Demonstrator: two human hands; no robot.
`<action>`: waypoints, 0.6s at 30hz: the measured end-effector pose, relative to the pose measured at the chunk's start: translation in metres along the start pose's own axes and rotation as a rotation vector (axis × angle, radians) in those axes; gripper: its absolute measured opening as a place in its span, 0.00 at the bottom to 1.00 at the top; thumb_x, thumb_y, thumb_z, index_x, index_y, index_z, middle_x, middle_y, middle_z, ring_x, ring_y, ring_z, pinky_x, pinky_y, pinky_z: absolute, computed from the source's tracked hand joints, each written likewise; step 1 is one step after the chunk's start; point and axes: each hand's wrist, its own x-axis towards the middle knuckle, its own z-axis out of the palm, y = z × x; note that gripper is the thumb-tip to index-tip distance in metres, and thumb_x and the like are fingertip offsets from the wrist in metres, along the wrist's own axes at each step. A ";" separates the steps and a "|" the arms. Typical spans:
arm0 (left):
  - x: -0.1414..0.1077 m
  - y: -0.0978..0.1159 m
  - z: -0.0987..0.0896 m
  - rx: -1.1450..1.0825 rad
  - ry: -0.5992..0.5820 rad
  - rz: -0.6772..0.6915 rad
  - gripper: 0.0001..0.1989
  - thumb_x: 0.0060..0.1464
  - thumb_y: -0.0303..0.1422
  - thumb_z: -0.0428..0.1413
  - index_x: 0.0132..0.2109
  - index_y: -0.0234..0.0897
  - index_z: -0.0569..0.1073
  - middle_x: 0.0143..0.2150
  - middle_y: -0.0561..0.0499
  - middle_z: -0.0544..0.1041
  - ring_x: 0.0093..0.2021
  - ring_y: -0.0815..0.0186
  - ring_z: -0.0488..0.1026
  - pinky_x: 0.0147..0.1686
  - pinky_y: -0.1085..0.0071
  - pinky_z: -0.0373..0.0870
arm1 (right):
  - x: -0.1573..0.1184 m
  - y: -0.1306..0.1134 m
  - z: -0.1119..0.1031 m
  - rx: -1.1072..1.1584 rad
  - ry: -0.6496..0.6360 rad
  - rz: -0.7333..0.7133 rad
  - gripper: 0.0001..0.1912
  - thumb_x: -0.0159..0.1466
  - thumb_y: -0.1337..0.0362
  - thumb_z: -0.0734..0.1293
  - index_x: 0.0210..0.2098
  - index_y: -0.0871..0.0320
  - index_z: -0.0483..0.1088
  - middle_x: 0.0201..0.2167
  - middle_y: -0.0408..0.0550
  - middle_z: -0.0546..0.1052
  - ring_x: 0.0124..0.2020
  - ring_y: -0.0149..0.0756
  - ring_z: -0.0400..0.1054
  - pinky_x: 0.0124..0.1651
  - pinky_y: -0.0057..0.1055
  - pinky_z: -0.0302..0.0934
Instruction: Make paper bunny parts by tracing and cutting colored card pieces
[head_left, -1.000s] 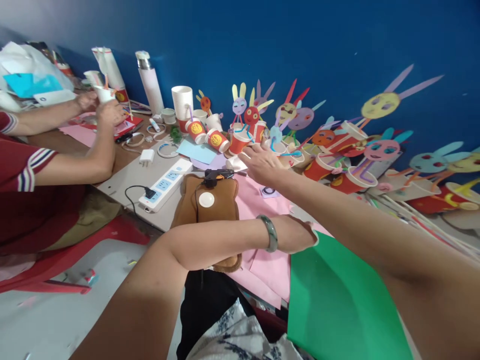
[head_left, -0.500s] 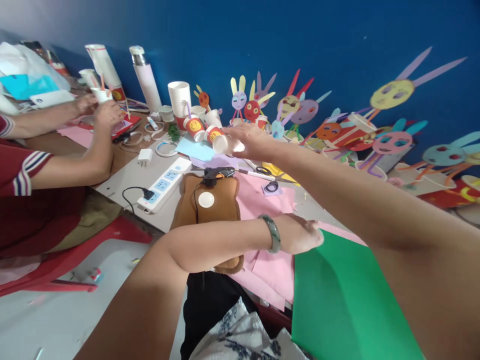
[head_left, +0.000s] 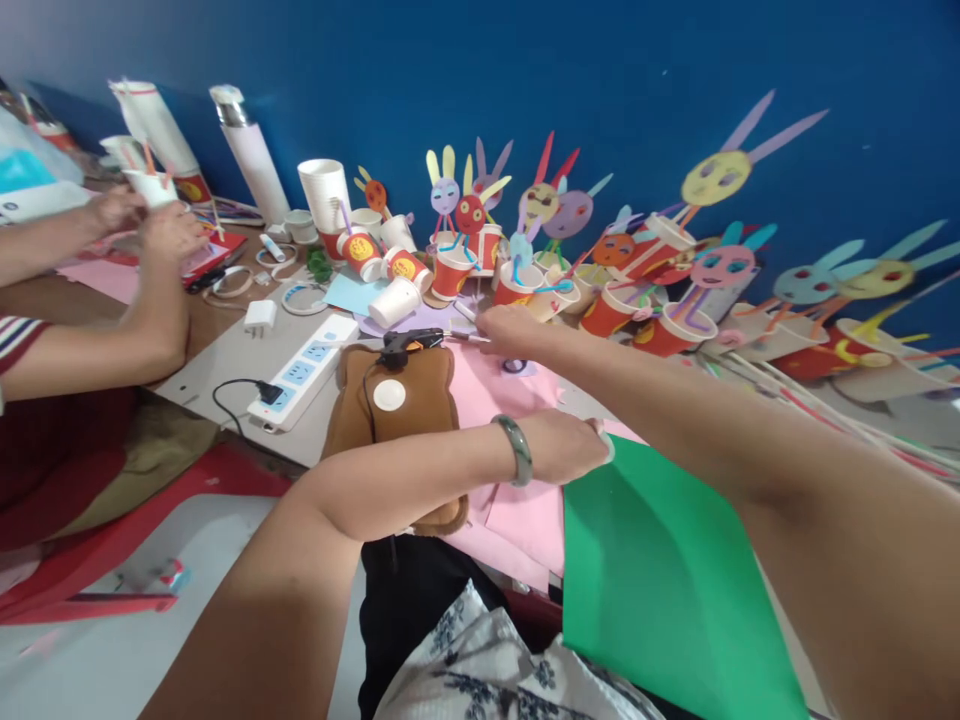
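Note:
My left hand (head_left: pixel 566 447), with a green bangle (head_left: pixel 517 452) at the wrist, has its fingers curled around something pale and round at the top edge of a green sheet (head_left: pixel 660 560). What that pale thing is, I cannot make out. Farther forward, my right hand (head_left: pixel 511 332) reaches down beside a pale stick and the scissors (head_left: pixel 514 366), over pink paper (head_left: pixel 487 390); its fingertips are blurred. Just left of it lies a black glue gun (head_left: pixel 409 343) on a brown cushion (head_left: pixel 420 400). Behind are tipped paper cups (head_left: pixel 395 302) on purple and blue paper.
Paper-cup figures with rabbit heads (head_left: pixel 470 214) line the blue wall. A power strip (head_left: pixel 307 372), a charger (head_left: pixel 259 317) and a thermos (head_left: pixel 251 165) are on the left. Another person's hands (head_left: pixel 169 232) hold a white cup (head_left: pixel 150 188) at far left.
My right hand has come down and nearer from the tipped cups to the stick and scissors. The view has turned right, showing more cup figures. My left hand stays at the green sheet.

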 end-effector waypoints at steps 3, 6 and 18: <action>-0.001 0.002 -0.004 0.013 -0.033 -0.024 0.12 0.60 0.20 0.49 0.46 0.26 0.75 0.46 0.34 0.76 0.32 0.64 0.75 0.26 0.69 0.62 | -0.019 0.011 -0.007 0.237 0.196 -0.015 0.06 0.63 0.66 0.67 0.39 0.61 0.73 0.43 0.56 0.79 0.44 0.44 0.73 0.41 0.33 0.62; -0.002 0.003 -0.005 0.003 -0.062 -0.026 0.11 0.60 0.22 0.49 0.46 0.29 0.75 0.49 0.35 0.75 0.33 0.62 0.76 0.25 0.69 0.62 | -0.054 0.027 -0.015 0.640 0.342 -0.040 0.05 0.62 0.64 0.67 0.33 0.58 0.67 0.31 0.49 0.78 0.35 0.37 0.73 0.36 0.30 0.62; -0.002 0.005 -0.011 0.034 -0.100 -0.027 0.12 0.62 0.28 0.51 0.47 0.31 0.77 0.51 0.37 0.74 0.39 0.58 0.77 0.30 0.66 0.67 | -0.198 0.083 0.025 1.031 0.321 0.132 0.19 0.65 0.48 0.64 0.47 0.56 0.67 0.23 0.41 0.70 0.21 0.31 0.60 0.22 0.28 0.55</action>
